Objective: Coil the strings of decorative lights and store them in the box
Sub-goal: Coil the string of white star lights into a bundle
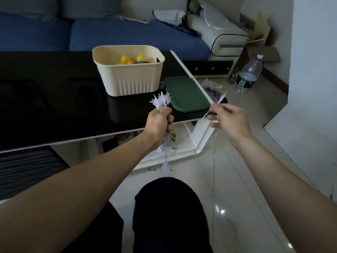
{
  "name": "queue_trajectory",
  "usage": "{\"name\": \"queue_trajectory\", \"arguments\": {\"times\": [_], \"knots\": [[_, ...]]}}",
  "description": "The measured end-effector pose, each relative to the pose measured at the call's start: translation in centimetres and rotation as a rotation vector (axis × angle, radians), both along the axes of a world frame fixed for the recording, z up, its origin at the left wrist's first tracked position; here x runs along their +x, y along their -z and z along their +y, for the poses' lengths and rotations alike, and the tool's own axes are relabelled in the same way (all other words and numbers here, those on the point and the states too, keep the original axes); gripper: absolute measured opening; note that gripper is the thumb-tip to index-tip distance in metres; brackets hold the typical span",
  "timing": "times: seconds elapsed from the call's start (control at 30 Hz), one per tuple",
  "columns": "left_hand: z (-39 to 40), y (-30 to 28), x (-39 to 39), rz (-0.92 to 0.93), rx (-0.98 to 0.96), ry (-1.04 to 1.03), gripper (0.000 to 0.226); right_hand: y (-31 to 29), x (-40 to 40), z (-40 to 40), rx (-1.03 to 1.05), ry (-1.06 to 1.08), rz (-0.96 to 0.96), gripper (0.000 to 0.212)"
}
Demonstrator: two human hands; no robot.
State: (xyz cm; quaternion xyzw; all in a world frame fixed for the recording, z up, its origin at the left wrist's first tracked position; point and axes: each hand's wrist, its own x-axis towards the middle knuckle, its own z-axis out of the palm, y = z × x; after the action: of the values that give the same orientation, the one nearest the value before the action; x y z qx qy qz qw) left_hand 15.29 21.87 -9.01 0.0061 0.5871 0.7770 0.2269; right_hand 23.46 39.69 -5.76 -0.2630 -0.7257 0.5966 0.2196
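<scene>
The left hand (160, 122) had its grip curled tight round a gathered bundle of white star-shaped plastic string lights (161, 102); the right hand (228, 120) pinched one loose white star light on thin wire (221, 98). Just beyond, on the glossy black worktop (54, 99), stood the cream ribbed plastic box (129, 80), beside it a dark green flat lid (186, 94).
</scene>
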Motion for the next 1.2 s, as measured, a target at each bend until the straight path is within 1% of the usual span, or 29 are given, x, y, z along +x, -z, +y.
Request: {"name": "queue_trajectory", "arguments": {"times": [0.07, 0.17, 0.33, 0.4, 0.47, 0.53, 0.63, 0.77, 0.8, 0.87, 0.97, 1.03, 1.1, 1.17, 1.2], "knots": [[-1.0, -0.1, -0.3, 0.010, -0.004, -0.022, 0.009, -1.4, -1.1, -1.6, -0.012, -0.047, 0.030, 0.013], [-2.7, -0.3, -0.9, 0.035, -0.032, -0.066, 0.009, -3.1, -2.9, -4.4, -0.022, -0.198, 0.030, 0.011], [-5.1, -0.5, -2.3, 0.073, -0.041, -0.141, 0.015, -3.5, -5.7, -9.1, 0.171, -0.488, -0.070, 0.017], [-5.9, -0.2, -2.9, 0.099, -0.074, -0.178, 0.017, -3.0, -6.7, -10.7, 0.224, -0.570, -0.126, 0.020], [-6.8, 0.3, -3.5, 0.115, -0.119, -0.206, 0.017, -2.2, -7.5, -11.8, 0.263, -0.617, -0.142, 0.022], [-7.5, 0.5, -3.8, 0.115, -0.143, -0.220, 0.019, -1.2, -7.8, -12.5, 0.254, -0.638, -0.124, 0.023], [-8.3, 0.7, -4.2, 0.099, -0.164, -0.223, 0.020, 0.5, -7.9, -13.2, 0.173, -0.647, -0.105, 0.022], [-8.8, 1.1, -4.0, 0.106, -0.160, -0.028, 0.028, 2.1, -7.7, -13.1, 0.082, -0.601, -0.119, 0.021], [-8.9, 1.3, -3.8, 0.103, -0.175, 0.005, 0.030, 2.4, -7.7, -13.1, 0.074, -0.598, -0.132, 0.019], [-9.1, 1.5, -3.7, 0.094, -0.208, 0.006, 0.027, 2.6, -7.8, -13.2, 0.082, -0.603, -0.144, 0.015], [-9.0, 1.4, -3.7, 0.089, -0.247, -0.007, 0.027, 2.9, -8.3, -13.4, 0.108, -0.570, -0.106, 0.011], [-9.0, 1.2, -3.8, 0.070, -0.232, -0.005, 0.029, 3.1, -8.7, -13.5, 0.103, -0.534, -0.074, 0.009], [-9.0, 1.1, -3.8, 0.046, -0.193, 0.024, 0.024, 3.2, -8.9, -13.5, 0.053, -0.491, -0.060, 0.011], [-9.1, 1.2, -3.8, 0.020, -0.155, 0.060, 0.013, 3.2, -8.8, -13.5, -0.022, -0.469, -0.056, 0.015], [-9.1, 1.2, -3.8, 0.007, -0.144, 0.078, 0.011, 3.2, -8.8, -13.4, -0.053, -0.468, -0.061, 0.016]]}}
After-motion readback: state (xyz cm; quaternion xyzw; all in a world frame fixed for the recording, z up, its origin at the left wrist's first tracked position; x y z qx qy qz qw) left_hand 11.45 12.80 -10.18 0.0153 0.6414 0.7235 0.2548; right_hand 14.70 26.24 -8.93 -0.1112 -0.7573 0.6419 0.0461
